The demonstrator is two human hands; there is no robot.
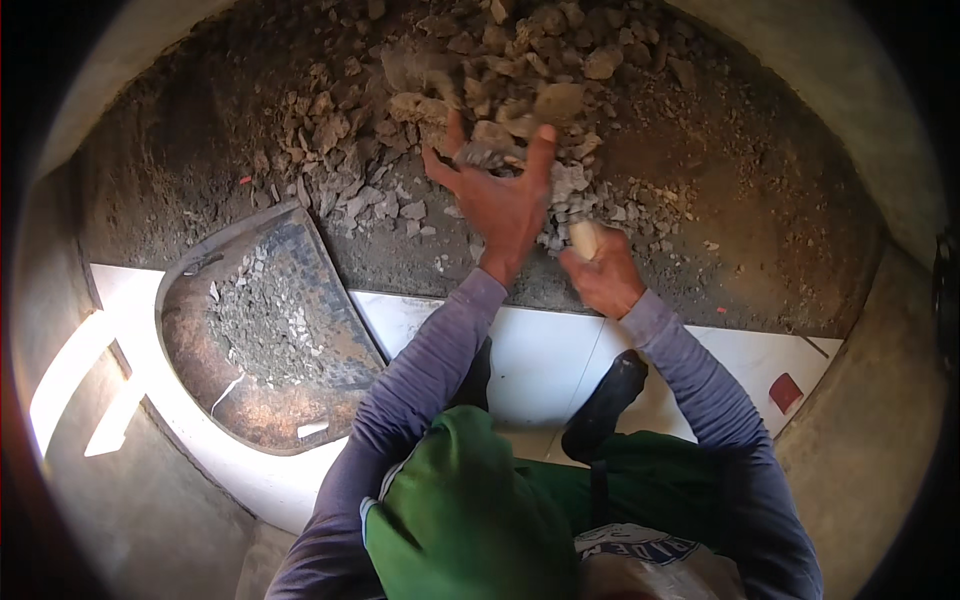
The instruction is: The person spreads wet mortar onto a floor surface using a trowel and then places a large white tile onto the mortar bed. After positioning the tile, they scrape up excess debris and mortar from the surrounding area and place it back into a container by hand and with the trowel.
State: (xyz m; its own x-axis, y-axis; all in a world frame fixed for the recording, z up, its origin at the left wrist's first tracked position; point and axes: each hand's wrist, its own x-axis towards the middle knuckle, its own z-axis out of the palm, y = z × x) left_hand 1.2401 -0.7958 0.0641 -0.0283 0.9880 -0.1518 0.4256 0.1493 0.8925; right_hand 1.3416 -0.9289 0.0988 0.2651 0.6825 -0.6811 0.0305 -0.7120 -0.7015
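My left hand (pixel 503 208) reaches into the broken rubble (pixel 345 190), its fingers spread wide and slightly blurred. Grey fragments lie beneath and between those fingers; none is plainly gripped. Close by on the right, my right hand (pixel 612 278) is closed around a pale, rounded handle (pixel 584 240), probably wooden. The working end of this tool cannot be made out among the grey chips (pixel 570 185). Left of my arms rests a wide, worn metal pan (pixel 330 290), holding grey crumbs and small flakes.
Larger brown lumps (pixel 603 62) are heaped at the far side. White tiles (pixel 540 345) border the dark dirt floor (pixel 800 215) on the near side, where my feet are. A dark red piece (pixel 785 392) lies at the right. Plain walls (pixel 840 80) enclose the space.
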